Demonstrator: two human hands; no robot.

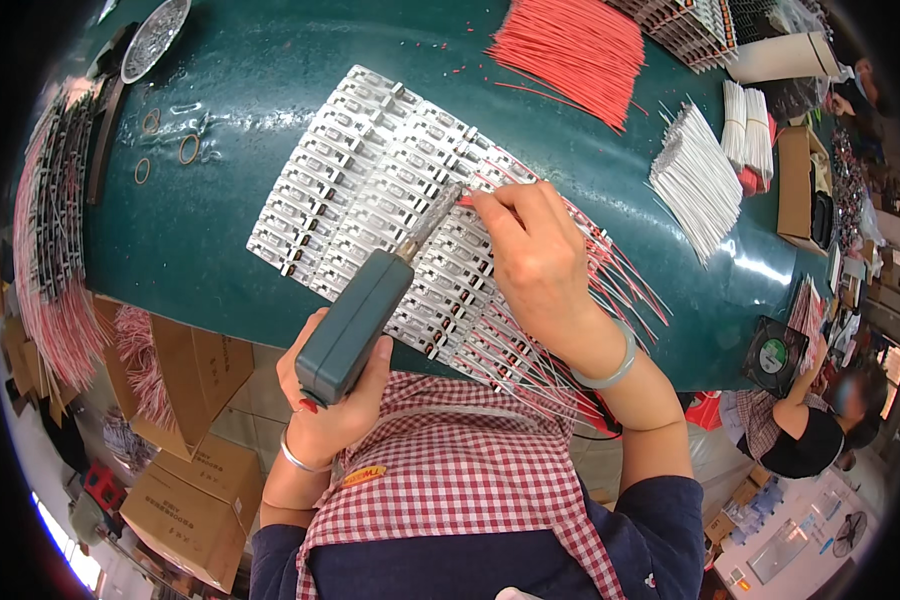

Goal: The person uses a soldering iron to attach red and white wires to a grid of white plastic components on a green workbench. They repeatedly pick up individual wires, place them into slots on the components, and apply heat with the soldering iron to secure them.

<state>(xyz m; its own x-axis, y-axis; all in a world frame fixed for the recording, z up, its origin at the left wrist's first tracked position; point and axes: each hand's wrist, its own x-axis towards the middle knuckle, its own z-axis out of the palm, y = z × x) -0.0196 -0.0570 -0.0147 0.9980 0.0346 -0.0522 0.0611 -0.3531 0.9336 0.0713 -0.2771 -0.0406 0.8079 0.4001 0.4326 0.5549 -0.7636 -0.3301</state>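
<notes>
My left hand (337, 385) is closed round the dark green handle of a soldering gun (358, 318). Its grey metal barrel slants up over rows of small white housings with metal contacts (345, 150), laid on the table. The tip meets the rows close to my right fingertips. My right hand (538, 255) pinches the end of a red wire (466, 201) against one housing. From the rows on the right, red and white wires (610, 262) trail toward the table edge. The fingers of my left hand are partly hidden behind the handle.
A heap of red wires (570, 52) and a bundle of white wires (698, 180) lie at the far right of the green table (210, 260). Wired strips (55, 230) hang at the left edge. A metal dish (156, 38) stands far left; cardboard boxes (195, 500) sit below.
</notes>
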